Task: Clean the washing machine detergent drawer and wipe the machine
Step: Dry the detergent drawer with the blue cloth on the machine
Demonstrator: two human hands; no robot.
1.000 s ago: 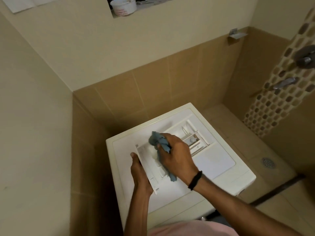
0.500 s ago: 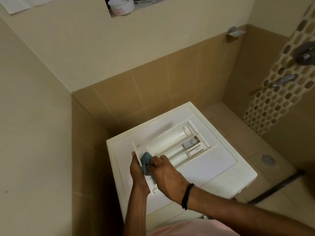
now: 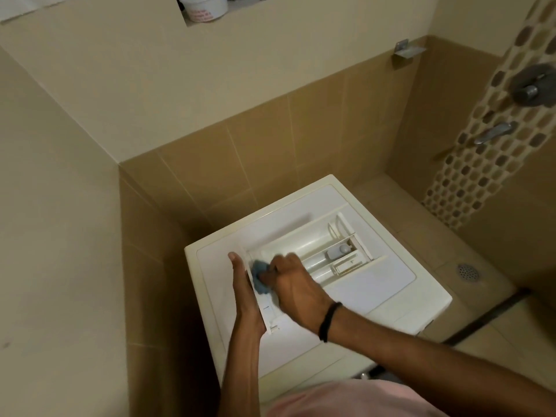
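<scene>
- Since a second ago the right hand (image 3: 296, 284) has carried the blue cloth (image 3: 259, 276) from the middle of the detergent drawer (image 3: 301, 245) down to its front end. Over the last half second it has hardly shifted.
- The drawer lies out of its slot on the flat top of the white washing machine (image 3: 376, 284). It sits at a slant, with its compartments open upward.
- The right hand's fingers are curled round the bunched cloth, pressing it into the drawer just behind the front panel (image 3: 267, 314). Most of the cloth is hidden under those fingers.
- The left hand (image 3: 245, 293) lies straight along the outer face of the front panel, touching it. Its lower fingers are hidden, so I cannot tell whether they hook round the panel.
- The hands are close together, with only the panel and the cloth between them.
- A small white cap (image 3: 338, 251) sits in a narrow compartment at the drawer's far end; its shape is hard to make out.
- A black wristband (image 3: 328, 322) circles the right wrist, and a pink shirt (image 3: 346, 398) is cut off by the lower edge.
- The machine stands in a tiled corner, its front out of sight.
- To the right are a floor drain (image 3: 467, 272) and, on a mosaic strip, a tap lever (image 3: 493, 133).
- A white tub (image 3: 207, 9) sits in a wall niche, cropped by the top edge, its red print unreadable.
</scene>
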